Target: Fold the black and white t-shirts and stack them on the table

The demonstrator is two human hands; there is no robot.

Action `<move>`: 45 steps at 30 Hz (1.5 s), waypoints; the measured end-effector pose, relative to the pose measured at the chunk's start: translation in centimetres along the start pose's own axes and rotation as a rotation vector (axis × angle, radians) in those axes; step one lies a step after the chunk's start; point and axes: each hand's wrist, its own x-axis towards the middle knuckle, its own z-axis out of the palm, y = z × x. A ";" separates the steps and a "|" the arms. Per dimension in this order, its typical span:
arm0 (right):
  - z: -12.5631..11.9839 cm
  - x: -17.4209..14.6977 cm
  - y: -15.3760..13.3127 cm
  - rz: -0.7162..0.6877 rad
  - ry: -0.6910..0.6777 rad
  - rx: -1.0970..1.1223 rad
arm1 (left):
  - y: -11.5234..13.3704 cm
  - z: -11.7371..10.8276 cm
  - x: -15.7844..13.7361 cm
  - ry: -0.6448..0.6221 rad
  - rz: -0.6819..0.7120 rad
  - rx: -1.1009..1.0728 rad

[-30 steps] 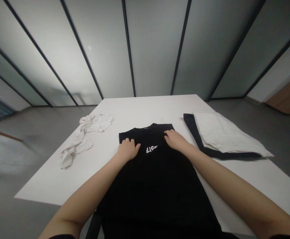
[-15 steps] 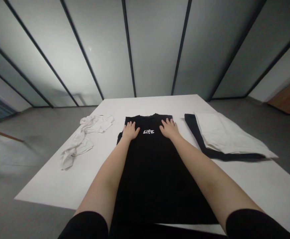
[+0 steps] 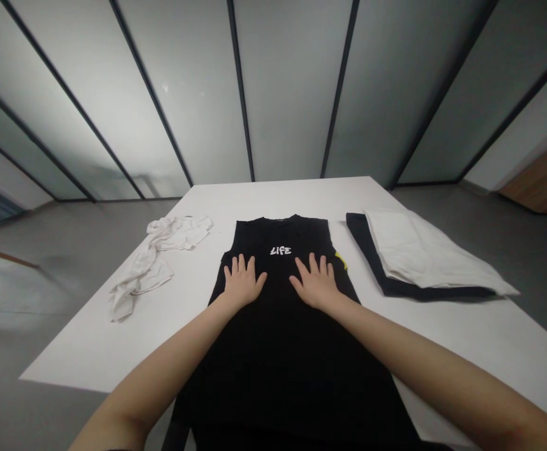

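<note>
A black shirt (image 3: pixel 277 332) lies spread on the white table, its neckline at the far end and small white lettering across its upper part. My left hand (image 3: pixel 244 280) rests flat on the left side of the shirt with fingers spread, just below the lettering. On the right side, my right hand (image 3: pixel 315 282) lies palm down at about the same height, fingers apart. Neither hand grips the cloth. A bit of yellow (image 3: pixel 341 259) shows at the shirt's right edge, beyond my right hand. The near end of the shirt merges with dark cloth at the bottom.
To the left, a crumpled white garment (image 3: pixel 153 260) lies on the white table (image 3: pixel 76 351). Folded white cloth (image 3: pixel 433 250) sits on top of a dark folded cloth (image 3: pixel 371 257) at the right. Frosted glass panels (image 3: pixel 292 88) stand behind the table.
Both hands have slid toward me down the shirt, from beside the lettering to below it. The yellow bit at the right edge now shows.
</note>
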 end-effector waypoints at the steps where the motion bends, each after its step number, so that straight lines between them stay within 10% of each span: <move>1: 0.1 -0.4 -0.2 0.007 -0.024 0.001 | 0.1 0.2 -0.4 -0.022 -0.007 0.003; 19: -2.5 10.2 -0.7 -0.033 -0.015 0.014 | 0.2 -1.6 8.6 -0.052 -0.111 -0.035; 33: -2.1 5.7 1.2 -0.085 0.269 0.062 | -1.7 -1.3 3.8 0.260 -0.076 -0.057; 45: -1.9 6.0 1.9 0.005 0.236 0.053 | -3.0 -1.3 4.7 0.168 -0.141 -0.037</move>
